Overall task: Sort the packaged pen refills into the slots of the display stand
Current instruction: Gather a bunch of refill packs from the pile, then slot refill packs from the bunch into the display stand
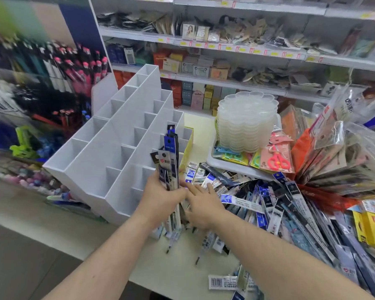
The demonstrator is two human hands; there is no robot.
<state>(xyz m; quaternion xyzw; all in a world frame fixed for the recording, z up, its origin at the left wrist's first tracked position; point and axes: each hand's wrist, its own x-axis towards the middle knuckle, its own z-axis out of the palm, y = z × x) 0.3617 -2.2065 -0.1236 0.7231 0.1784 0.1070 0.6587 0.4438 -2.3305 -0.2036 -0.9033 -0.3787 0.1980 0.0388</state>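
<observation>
1. Display stand: white, tiered, with rows of open-topped slots. All visible slots are seen empty; the nearest ones are partly hidden behind the held bundle.
2. Loose heap of packaged pen refills: spread across the counter to the right of the stand, packs overlapping. Judged light, thin and flexible, with slick film sleeves likely to slide.
3. White tray: behind the heap; a stack of clear flower-shaped palettes and carded scissors are held in it.
4. Upright bundle of refill packs: gripped at mid-length by the left hand, in front of the stand's near slots. A hold at mid-length is judged best against fanning.
5. Right hand: fingers extended and relaxed, beside the bundle; nothing is gripped.
</observation>
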